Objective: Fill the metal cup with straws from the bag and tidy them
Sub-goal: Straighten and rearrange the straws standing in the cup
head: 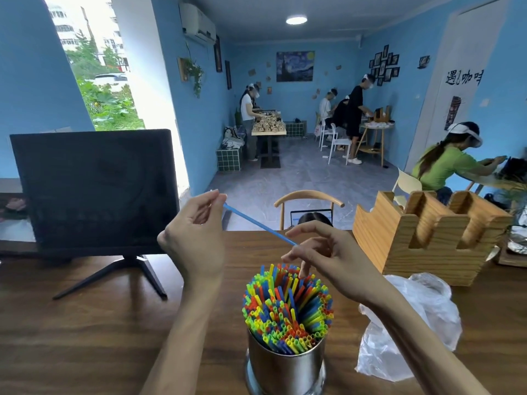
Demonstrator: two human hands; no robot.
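Note:
A shiny metal cup [285, 366] stands on the wooden table near its front edge, packed with several upright straws [288, 306] in red, yellow, green and blue. Above it a single blue straw [256, 222] slants down from left to right. My left hand [195, 238] pinches its upper end between thumb and fingertips. My right hand [325, 258] holds its lower end at the fingertips, with one finger reaching down onto the straw tops. A crumpled clear plastic bag [410, 323] lies right of the cup, under my right forearm.
A dark monitor [94, 189] on a stand occupies the table's left back. A wooden holder [427, 238] with slots stands at the back right. A chair [308, 201] sits beyond the table's far edge, and several people work at tables deeper in the room.

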